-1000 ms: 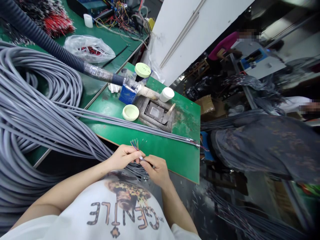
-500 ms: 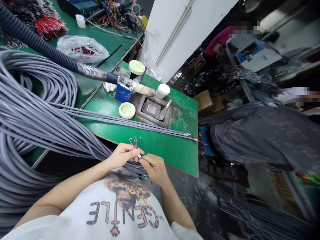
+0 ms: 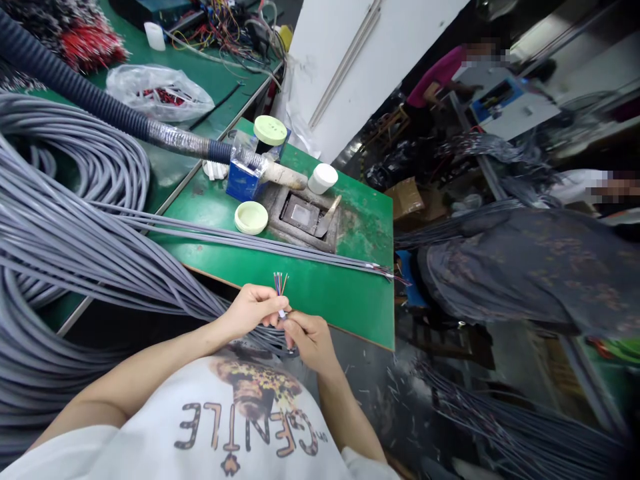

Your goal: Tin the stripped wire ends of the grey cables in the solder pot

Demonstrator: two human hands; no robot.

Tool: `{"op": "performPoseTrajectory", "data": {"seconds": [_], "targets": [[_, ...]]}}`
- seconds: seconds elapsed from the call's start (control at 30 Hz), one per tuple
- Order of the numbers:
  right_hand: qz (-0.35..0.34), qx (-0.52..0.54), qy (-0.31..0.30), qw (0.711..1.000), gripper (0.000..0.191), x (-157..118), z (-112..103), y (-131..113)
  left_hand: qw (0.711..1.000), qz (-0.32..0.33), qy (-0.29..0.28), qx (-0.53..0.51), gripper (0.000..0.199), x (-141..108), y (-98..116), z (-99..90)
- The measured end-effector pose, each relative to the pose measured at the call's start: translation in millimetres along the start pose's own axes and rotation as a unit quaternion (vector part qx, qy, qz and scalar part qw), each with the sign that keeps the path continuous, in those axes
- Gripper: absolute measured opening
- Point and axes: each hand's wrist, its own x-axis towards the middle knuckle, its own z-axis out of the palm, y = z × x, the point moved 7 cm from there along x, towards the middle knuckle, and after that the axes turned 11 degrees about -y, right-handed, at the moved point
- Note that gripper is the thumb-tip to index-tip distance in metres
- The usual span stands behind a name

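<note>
Between my two hands is the stripped end of a grey cable, its thin coloured wires (image 3: 281,285) fanned upward with bare tips. My left hand (image 3: 257,308) pinches the wires near their base, thumb on top. Close against it, my right hand (image 3: 306,337) grips the cable just below, where a white piece shows at the end of the grey jacket. Behind my hands, several grey cables (image 3: 280,248) lie side by side across the green table (image 3: 350,303), their stripped ends pointing right.
A solder pot (image 3: 301,215) with a scraper (image 3: 329,217) is set in the table. Around it stand a pale green lid (image 3: 251,218), a white tub (image 3: 323,178) and a hose (image 3: 190,143). Large grey cable coils (image 3: 75,220) fill the left. A person (image 3: 500,267) is at the right.
The wire ends have turned from leaning left to nearly upright and sit closer together. Both hands keep hold of the cable. The whole view has shifted slightly.
</note>
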Motion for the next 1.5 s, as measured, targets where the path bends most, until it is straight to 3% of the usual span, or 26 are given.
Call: {"op": "performPoseTrajectory", "data": {"seconds": [0.43, 0.57, 0.67, 0.77, 0.83, 0.9, 0.97, 1.07, 1.13, 1.2, 1.37, 1.5], "targets": [[-0.010, 0.016, -0.002, 1.000, 0.041, 4, -3, 0, 1.000, 0.013, 0.015, 0.012, 0.049, 1, 0, -3.4], [-0.013, -0.002, 0.019, 1.000, 0.039, 2, -2, 3, 0.990, 0.090, 0.050, 0.098, 0.044, -1, 10, -3.8], [0.011, -0.024, 0.078, 0.997, 0.038, -14, -7, 19, 0.973, 0.138, 0.014, 0.186, 0.034, 4, 20, 3.6], [0.121, -0.076, 0.196, 0.970, 0.041, -56, -33, 53, 0.925, 0.186, -0.014, 0.330, 0.040, 17, 36, 2.8], [0.243, -0.161, 0.215, 0.932, 0.042, -91, -51, 80, 0.857, 0.210, 0.006, 0.471, 0.034, 29, 48, -3.3], [0.384, -0.246, 0.116, 0.883, 0.042, -120, -57, 107, 0.771, 0.190, 0.032, 0.608, 0.028, 43, 53, -10.0], [0.433, -0.268, 0.027, 0.860, 0.043, -136, -53, 119, 0.693, 0.146, 0.049, 0.704, 0.025, 57, 51, -14.0], [0.353, -0.186, -0.041, 0.916, 0.038, -122, -28, 107, 0.621, 0.111, 0.057, 0.773, 0.026, 68, 44, -10.0], [0.277, -0.108, -0.069, 0.952, 0.032, -98, -7, 90, 0.602, 0.105, 0.063, 0.789, 0.029, 71, 41, -5.6], [0.229, -0.068, -0.096, 0.966, 0.026, -74, 10, 77, 0.592, 0.104, 0.069, 0.796, 0.031, 72, 39, -3.5], [0.158, -0.041, -0.130, 0.978, 0.020, -38, 24, 63, 0.572, 0.112, 0.069, 0.810, 0.025, 76, 47, 0.1], [0.146, 0.092, -0.135, 0.976, 0.022, -27, 30, 66, 0.568, 0.098, 0.065, 0.814, 0.021, 86, 50, 8.5]]}}
